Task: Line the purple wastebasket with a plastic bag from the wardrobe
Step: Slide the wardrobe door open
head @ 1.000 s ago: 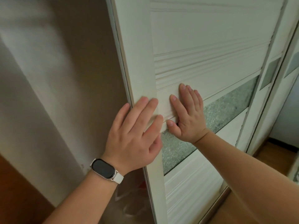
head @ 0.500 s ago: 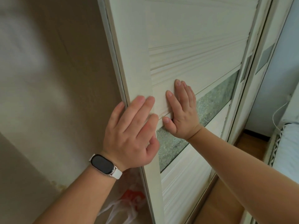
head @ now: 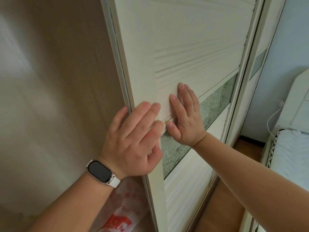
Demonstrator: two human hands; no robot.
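The wardrobe's white sliding door [head: 184, 39] fills the middle of the view, with a frosted glass strip across it. My left hand [head: 133, 138], with a smartwatch on the wrist, lies flat on the door's left edge, fingers spread. My right hand [head: 185, 114] presses flat on the door panel just right of it. Left of the door the wardrobe's beige interior [head: 58, 97] is exposed. A clear plastic bag with red print [head: 123, 213] lies inside at the bottom, partly hidden by my left forearm. The purple wastebasket is not in view.
A second sliding door [head: 255, 64] stands behind the first at the right. Wooden floor [head: 222, 203] shows below it. A white bed with a headboard [head: 294, 148] and a white cable [head: 274, 118] sits at the far right, against a pale blue wall.
The door has slid to the right under both hands, widening the opening. More of the plastic bag at the bottom now shows, and the bed has come into view.
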